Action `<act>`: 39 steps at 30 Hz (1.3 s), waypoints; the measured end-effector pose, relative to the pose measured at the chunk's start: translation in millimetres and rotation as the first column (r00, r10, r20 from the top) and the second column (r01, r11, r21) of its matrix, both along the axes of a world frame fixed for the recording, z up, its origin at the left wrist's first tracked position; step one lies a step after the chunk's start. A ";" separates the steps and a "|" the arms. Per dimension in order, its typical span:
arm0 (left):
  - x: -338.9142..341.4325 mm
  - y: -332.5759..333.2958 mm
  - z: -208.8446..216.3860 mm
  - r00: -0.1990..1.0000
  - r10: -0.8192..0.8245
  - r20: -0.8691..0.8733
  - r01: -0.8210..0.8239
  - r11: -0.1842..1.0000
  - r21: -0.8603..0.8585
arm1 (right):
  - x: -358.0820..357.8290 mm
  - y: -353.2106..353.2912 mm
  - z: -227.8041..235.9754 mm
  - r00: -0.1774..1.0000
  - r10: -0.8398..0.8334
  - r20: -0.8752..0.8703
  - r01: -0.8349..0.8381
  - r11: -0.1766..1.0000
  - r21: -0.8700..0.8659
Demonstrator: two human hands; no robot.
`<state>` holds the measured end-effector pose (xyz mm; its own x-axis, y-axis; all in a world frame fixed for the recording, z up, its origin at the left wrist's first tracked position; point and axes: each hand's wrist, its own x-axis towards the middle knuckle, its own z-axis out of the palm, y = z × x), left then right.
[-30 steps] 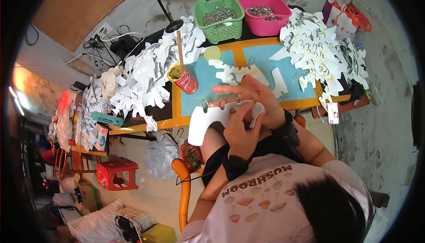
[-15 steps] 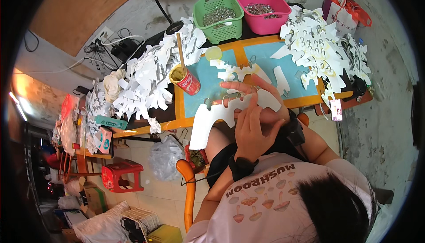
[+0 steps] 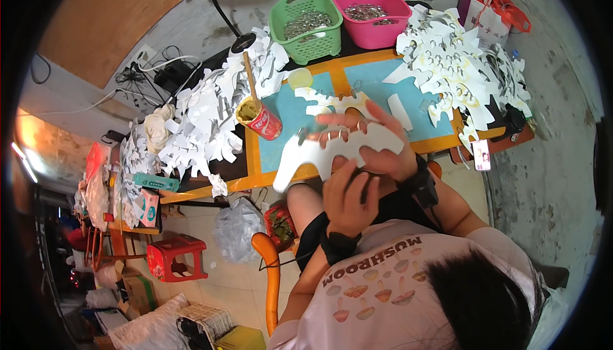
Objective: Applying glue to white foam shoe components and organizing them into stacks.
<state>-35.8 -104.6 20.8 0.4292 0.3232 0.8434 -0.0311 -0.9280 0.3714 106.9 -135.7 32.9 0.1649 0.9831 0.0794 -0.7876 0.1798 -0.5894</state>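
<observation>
A white scalloped cut-out sheet (image 3: 319,156), with several metal rings along its upper edge, is held up over the table's front edge. My right hand (image 3: 387,152) is closed on its right part, with some fingers stretched out behind the rings. Below the sheet, my left hand (image 3: 348,200) has its fingers apart, fingertips at the lower edge; whether they press on it is unclear. Another white cut-out piece with yellowish smears (image 3: 332,102) lies on the blue table mat (image 3: 287,104) just beyond. A plain white strip (image 3: 400,112) lies to the right of it.
A red can (image 3: 263,124) of yellowish paste with a wooden stick stands left of my hands. White cut-outs are heaped at left (image 3: 204,114) and right (image 3: 447,63). Green (image 3: 313,47) and pink (image 3: 370,34) baskets hold small metal pieces. A desk lamp (image 3: 243,42) stands behind.
My left hand has drawn down and left from the front of the sheet to its lower edge. The sheet's left end has lifted. My right hand still holds it.
</observation>
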 end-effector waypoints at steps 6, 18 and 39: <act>-10.9 41.1 -4.6 0.979 0.147 -0.138 -0.171 0.969 -0.180 | 72.1 -32.7 21.5 0.958 -0.186 -0.219 0.226 0.958 0.176; 54.3 122.0 -40.2 0.926 -0.131 -0.354 -0.042 0.896 -0.442 | 104.9 -61.8 31.1 0.881 -0.469 -0.057 0.460 0.824 0.331; 1.9 103.4 -64.1 0.954 0.101 0.283 0.209 0.452 -0.867 | 30.3 49.7 -21.7 0.478 -0.417 0.773 0.518 0.845 0.135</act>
